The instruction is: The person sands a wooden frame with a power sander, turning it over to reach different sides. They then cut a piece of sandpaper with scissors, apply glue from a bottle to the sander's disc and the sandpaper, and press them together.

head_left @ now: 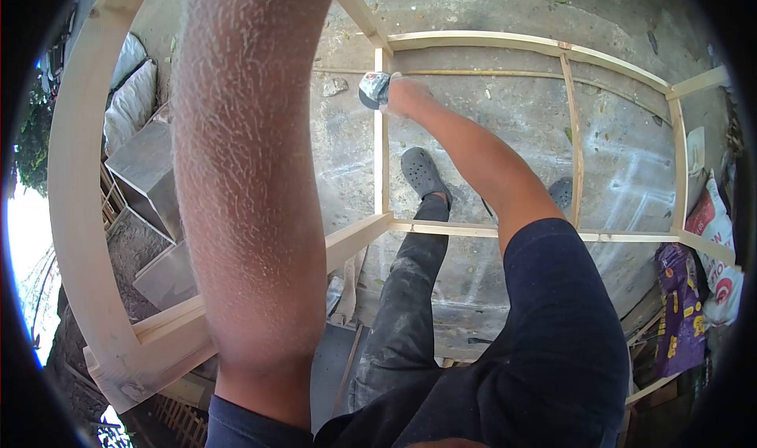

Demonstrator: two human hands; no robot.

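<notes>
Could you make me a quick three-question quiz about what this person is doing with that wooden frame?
1. True or false: the right hand holds a small tool against the frame.
2. What is on the feet: A) boots, B) clogs, C) nothing?
3. Can the left hand be seen?

Key:
1. True; it grips a small grey and black tool at an upright slat.
2. B.
3. No; only the left forearm shows, reaching up out of view.
</notes>
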